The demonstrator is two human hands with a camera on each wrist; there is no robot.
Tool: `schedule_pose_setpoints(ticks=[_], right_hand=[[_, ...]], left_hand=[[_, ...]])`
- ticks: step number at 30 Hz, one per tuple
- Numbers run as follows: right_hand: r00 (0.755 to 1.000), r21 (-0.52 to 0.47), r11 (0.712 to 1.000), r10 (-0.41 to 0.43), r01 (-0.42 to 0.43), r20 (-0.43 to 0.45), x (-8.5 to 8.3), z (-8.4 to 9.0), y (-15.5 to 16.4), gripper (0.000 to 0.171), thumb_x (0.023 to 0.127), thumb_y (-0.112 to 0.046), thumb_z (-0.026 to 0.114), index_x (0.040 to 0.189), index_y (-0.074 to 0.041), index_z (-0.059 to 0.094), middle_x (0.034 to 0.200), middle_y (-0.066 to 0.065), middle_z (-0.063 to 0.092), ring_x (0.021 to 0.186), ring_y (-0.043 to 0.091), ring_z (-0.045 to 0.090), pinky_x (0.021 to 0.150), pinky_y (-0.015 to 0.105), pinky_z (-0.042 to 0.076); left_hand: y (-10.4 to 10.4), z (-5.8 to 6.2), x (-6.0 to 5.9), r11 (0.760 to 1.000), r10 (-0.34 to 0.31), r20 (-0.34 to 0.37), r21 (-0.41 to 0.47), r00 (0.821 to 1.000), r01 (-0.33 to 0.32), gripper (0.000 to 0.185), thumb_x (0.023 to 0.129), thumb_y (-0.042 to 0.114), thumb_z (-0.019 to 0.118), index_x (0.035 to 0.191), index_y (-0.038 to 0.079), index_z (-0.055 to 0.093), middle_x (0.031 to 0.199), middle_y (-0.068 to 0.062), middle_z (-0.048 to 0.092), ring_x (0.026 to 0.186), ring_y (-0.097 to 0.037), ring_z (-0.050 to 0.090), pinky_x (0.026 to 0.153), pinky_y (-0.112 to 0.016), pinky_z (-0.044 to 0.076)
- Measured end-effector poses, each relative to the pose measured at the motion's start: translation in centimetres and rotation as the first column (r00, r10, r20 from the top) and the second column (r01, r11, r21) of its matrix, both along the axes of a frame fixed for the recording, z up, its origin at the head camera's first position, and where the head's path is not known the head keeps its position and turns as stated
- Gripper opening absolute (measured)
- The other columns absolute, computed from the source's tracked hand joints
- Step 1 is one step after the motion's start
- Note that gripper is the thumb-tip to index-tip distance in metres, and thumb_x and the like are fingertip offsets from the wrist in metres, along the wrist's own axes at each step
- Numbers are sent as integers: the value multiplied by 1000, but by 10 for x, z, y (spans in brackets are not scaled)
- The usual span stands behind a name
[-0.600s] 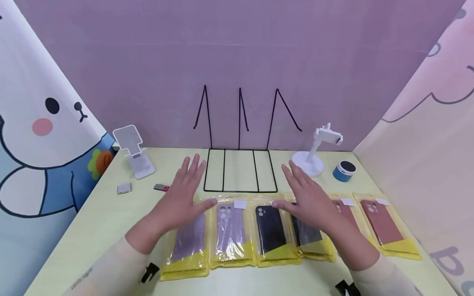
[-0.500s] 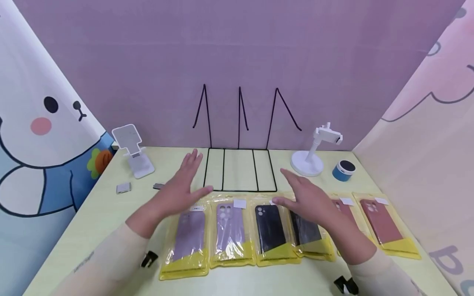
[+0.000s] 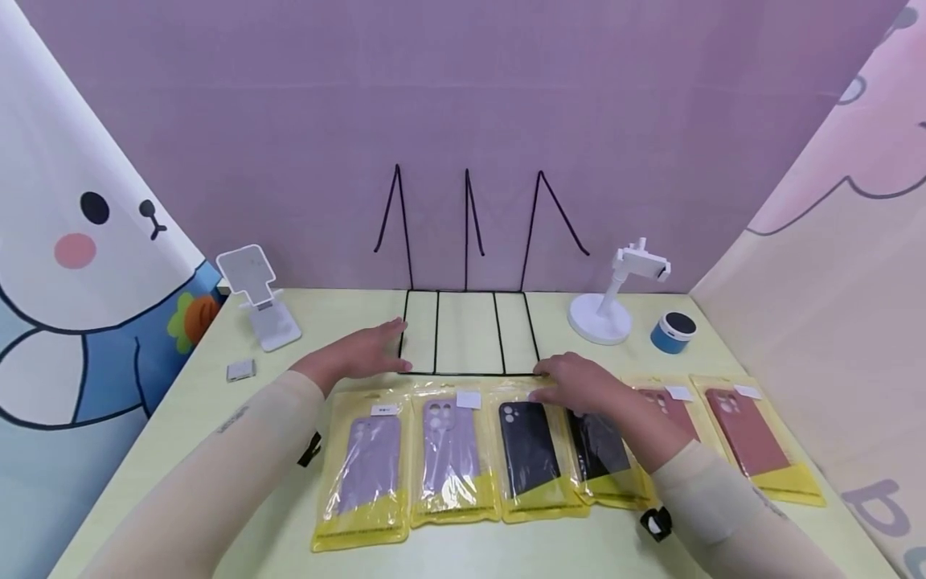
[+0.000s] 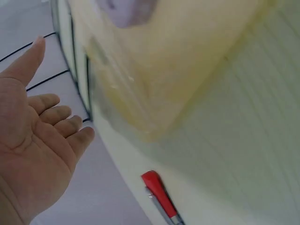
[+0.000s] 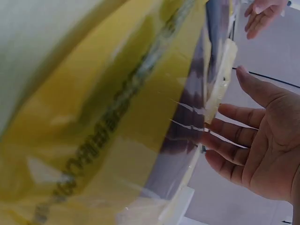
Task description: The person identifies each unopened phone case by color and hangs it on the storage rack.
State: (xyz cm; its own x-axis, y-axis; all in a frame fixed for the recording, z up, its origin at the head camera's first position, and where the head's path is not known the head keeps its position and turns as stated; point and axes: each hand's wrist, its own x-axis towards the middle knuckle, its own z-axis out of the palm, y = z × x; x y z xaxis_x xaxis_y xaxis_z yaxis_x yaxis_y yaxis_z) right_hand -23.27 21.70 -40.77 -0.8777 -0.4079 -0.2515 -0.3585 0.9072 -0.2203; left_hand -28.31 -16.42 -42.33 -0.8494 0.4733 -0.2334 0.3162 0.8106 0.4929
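Both hands flat, fingers straight: L (image 3: 359, 354) & R (image 3: 579, 381) at wire rack (image 3: 469, 334) front corners.

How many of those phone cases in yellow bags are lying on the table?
6, in one row: two lilac cases on the left, two black ones in the middle, two reddish ones on the right. The right forearm hides most of one reddish case.
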Motion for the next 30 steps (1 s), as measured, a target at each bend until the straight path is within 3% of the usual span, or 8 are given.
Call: schedule_pose_setpoints(ticks=[5,11,15,18,21,24,27,30], right_hand=[[996,19,998,66,-65,-59,-9,-8,-2,33,95,-34,65,118,-12,70,112,5,68,108,28,58,90,46,50],[988,17,994,110,-109,-110,-17,-14,-1,8,93,-23,68,94,-17,74,91,-4,69,88,20,56,77,39,50],[985,4,991,133,-133,-112,-20,-15,1,21,94,-19,66,73,-20,63,71,-6,55,75,17,46,67,34,40],[987,-35,991,123,-127,-103,-18,-10,5,18,94,-17,66,75,-18,66,72,-6,57,73,15,48,67,32,42],[992,-85,991,95,-102,-85,-14,1,7,8,94,-17,65,89,-16,71,83,-6,65,76,12,55,69,32,49],[996,-159,985,58,-68,-63,-9,14,8,9,96,-19,63,95,-15,71,87,-4,66,76,12,56,69,32,51],[999,-279,959,32,-41,-36,-4,26,11,10,98,-24,61,95,-17,67,85,-5,64,74,13,54,68,32,48],[1000,-432,902,19,-11,15,2,36,14,11,99,-28,60,95,-19,65,84,-3,61,75,16,53,69,32,47]], left_hand=[[-2,-8,-1,996,-4,33,-84,999,7,89,92,48,64,157,9,19,164,-14,13,150,-35,16,123,-50,16],[-2,-11,-3,989,-46,-18,-143,999,43,78,94,46,61,155,8,29,163,-13,20,149,-37,20,122,-51,18],[0,-11,-4,988,-53,-39,-150,998,47,73,95,42,61,153,8,33,163,-11,22,148,-36,22,122,-50,20],[2,-10,-5,987,-53,-40,-156,998,46,72,95,41,62,153,8,33,162,-10,23,148,-37,23,122,-50,20],[3,-7,-4,983,-58,-40,-175,998,50,72,95,41,62,153,8,34,162,-10,23,147,-38,24,121,-51,21],[3,-6,-4,981,-52,-35,-189,998,44,72,95,41,62,153,9,34,162,-10,23,147,-38,24,121,-51,22],[2,-7,-5,983,-34,-25,-181,999,29,72,95,42,63,153,11,34,162,-8,23,147,-37,24,121,-50,22],[2,-11,-5,986,-27,-23,-168,999,23,72,95,42,63,153,11,34,163,-7,23,148,-36,23,122,-50,21]])
